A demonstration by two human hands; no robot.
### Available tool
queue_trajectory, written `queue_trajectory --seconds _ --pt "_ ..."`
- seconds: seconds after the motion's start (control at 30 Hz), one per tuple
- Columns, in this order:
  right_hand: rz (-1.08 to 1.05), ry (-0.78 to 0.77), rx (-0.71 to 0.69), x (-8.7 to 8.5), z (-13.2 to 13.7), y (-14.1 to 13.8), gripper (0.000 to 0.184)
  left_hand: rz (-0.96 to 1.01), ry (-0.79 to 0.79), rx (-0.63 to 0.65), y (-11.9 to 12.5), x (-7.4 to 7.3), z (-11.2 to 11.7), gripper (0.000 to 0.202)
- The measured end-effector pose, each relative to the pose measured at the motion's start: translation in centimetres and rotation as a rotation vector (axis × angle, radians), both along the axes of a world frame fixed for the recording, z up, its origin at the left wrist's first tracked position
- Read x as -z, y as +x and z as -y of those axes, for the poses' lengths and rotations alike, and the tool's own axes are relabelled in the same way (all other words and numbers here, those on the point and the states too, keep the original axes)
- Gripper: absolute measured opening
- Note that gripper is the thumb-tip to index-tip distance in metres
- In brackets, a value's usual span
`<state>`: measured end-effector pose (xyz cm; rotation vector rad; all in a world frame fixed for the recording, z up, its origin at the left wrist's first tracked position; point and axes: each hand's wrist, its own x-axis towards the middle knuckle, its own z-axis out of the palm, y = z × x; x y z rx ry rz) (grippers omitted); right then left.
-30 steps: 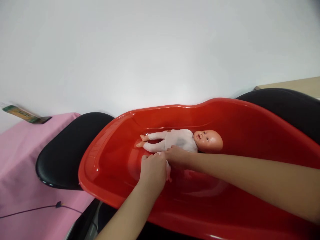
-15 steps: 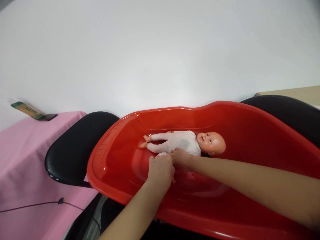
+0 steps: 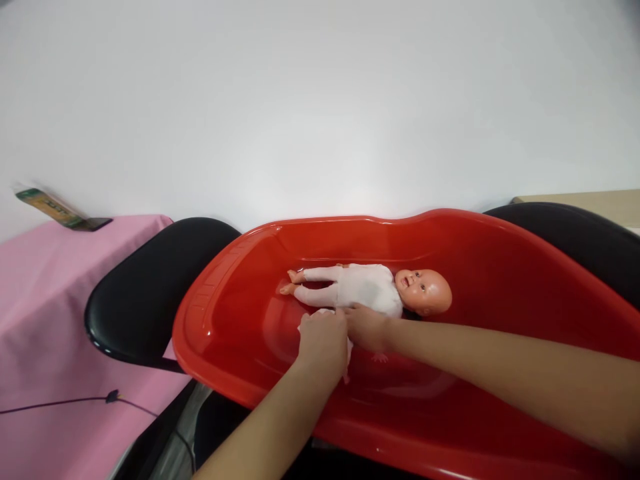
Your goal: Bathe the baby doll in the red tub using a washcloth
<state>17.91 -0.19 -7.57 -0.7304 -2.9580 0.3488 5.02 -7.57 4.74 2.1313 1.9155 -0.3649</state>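
Well, both hands point(image 3: 323, 347) on baby doll point(image 3: 363, 288)

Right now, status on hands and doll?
Left hand on white cloth beside baby doll; right hand against its side. Doll face-up in red plastic tub. Nothing in the way.

A baby doll point(image 3: 363, 287) is being steadied in a red plastic bathtub point(image 3: 505, 267)
A white cloth point(image 3: 303, 328) is being pressed to the doll's side under the left hand point(image 3: 323, 347), while the right hand point(image 3: 367, 328) is being rested against its torso; the tub is being carried on black padded seats point(image 3: 150, 300) beside a pink cloth point(image 3: 65, 300).
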Motion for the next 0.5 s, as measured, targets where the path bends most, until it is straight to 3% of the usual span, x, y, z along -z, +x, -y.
queue_trajectory --seconds 0.1,0.2,0.27,0.37,0.43,0.5 --pt "0.077 0.026 -0.236 -1.7 -2.0 1.7 0.051 0.018 0.028 -0.020 0.0 -0.2 0.0 0.037" --pt "0.172 0.026 -0.288 -3.4 -5.3 4.0 0.042 0.095 0.177 -0.041 0.0 -0.5 0.1 0.021" --pt "0.185 0.018 -0.165 -4.4 -7.4 5.1 0.039 0.208 0.285 -0.087 0.1 -0.9 0.2 0.025" --pt "0.172 0.002 0.177 -5.1 -9.9 5.4 0.035 0.395 0.408 -0.195 0.4 -1.9 0.2 0.023" --pt "0.172 0.011 0.354 -5.0 -11.1 4.8 0.035 0.493 0.490 -0.254 0.5 -2.6 0.2 0.020" --pt "0.177 0.025 0.443 -4.4 -12.1 3.8 0.038 0.563 0.618 -0.273 0.2 -3.2 0.2 0.019"
